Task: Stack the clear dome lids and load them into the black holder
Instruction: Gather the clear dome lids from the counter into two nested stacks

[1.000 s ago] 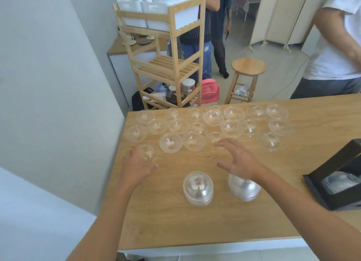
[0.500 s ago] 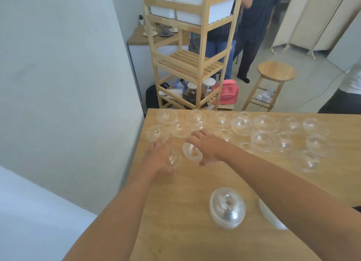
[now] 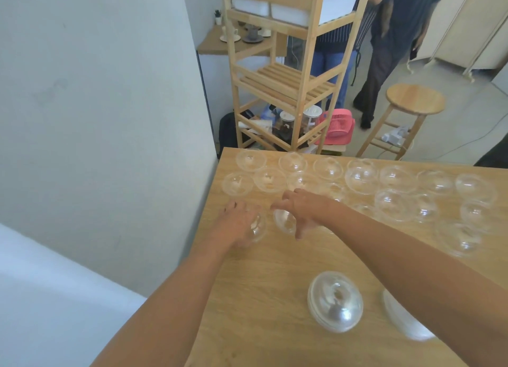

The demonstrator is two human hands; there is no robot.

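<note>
Several clear dome lids [image 3: 362, 180] lie spread across the far half of the wooden table [image 3: 275, 278]. My left hand [image 3: 238, 221] rests over one lid [image 3: 257, 227] near the table's left edge, fingers curled on it. My right hand [image 3: 303, 210] closes over a neighbouring lid [image 3: 284, 221], fingers arched around it. A stack of nested lids [image 3: 336, 302] stands near me, and a second stack [image 3: 406, 322] shows partly under my right forearm. The black holder is out of view.
A white wall [image 3: 110, 119] borders the table's left edge. Beyond the far edge stand a wooden shelf rack [image 3: 291, 72], a pink fan [image 3: 336, 126] and a round stool [image 3: 415, 103]. Two people stand behind the rack.
The view has swung left and the black holder has left the frame. My right hand crossed from the near stack to a lid beside my left hand.
</note>
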